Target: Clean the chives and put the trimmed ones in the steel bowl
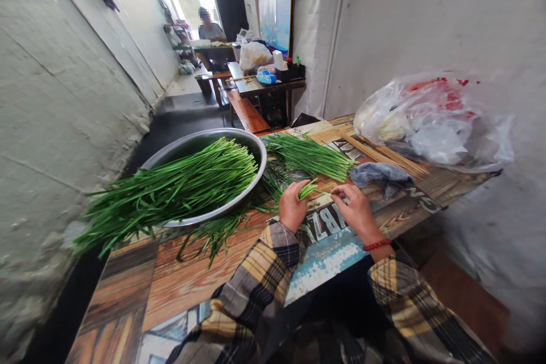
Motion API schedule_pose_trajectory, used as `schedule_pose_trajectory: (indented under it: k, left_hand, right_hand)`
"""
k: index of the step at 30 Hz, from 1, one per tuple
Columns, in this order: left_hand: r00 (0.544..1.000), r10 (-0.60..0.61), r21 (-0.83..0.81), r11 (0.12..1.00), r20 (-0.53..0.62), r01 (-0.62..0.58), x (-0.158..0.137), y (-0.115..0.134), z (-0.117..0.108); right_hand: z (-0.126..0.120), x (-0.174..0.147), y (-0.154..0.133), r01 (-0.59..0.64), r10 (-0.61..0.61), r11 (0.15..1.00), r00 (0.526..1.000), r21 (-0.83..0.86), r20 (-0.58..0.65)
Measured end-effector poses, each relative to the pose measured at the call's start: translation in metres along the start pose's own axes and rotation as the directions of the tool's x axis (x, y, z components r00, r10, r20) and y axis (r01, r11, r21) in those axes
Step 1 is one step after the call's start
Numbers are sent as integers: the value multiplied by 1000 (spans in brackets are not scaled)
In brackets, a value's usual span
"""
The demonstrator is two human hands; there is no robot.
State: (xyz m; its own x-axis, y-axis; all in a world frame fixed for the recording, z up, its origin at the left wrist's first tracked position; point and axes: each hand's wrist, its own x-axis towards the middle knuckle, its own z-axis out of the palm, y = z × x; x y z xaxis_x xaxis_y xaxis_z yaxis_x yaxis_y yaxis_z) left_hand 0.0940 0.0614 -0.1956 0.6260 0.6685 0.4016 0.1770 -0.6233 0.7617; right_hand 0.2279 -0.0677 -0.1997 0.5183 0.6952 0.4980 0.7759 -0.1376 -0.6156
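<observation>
My left hand [292,209] is closed around a small bunch of garlic chives [307,188], whose pale cut ends point right. Thumb and fingers of my right hand [355,209] pinch the tip of a thin chive stalk [323,192] stretching out from that bunch. To the left, a large metal basin [199,220] holds a thick heap of chives [209,173], the leafy ends hanging over its rim. Just beyond my hands lies another pile of chives [313,158] on the table. Loose chive leaves [215,234] are scattered beside the basin.
The wood-patterned table [187,273] carries a grey cloth [381,175], several wooden sticks [384,156] and a bulging clear plastic bag [439,125] against the right wall. Farther back, a second table [251,88] holds bags and a box. A person [210,28] sits in the background.
</observation>
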Motion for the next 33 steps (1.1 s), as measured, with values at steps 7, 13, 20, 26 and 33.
schedule_pose_trajectory:
  k: [7, 13, 20, 26, 33]
  left_hand:
    - [986, 47, 99, 993, 160, -64, -3, 5, -1]
    - [962, 114, 195, 967, 250, -165, -6, 8, -2]
    - [997, 79, 160, 984, 24, -82, -1, 4, -1]
    - [999, 35, -2, 999, -12, -35, 2, -2, 1]
    - [996, 15, -59, 998, -89, -20, 3, -9, 4]
  right_hand:
    - [-1, -1, -18, -27, 30, 996, 999, 81, -30]
    - [3, -3, 5, -229, 256, 935, 964, 272, -67]
    - [-14, 9, 42, -263, 279, 956, 953, 131, -120]
    - [6, 22, 37, -52, 63, 957, 998, -284, 29]
    - [13, 14, 32, -21, 56, 935, 994, -354, 90]
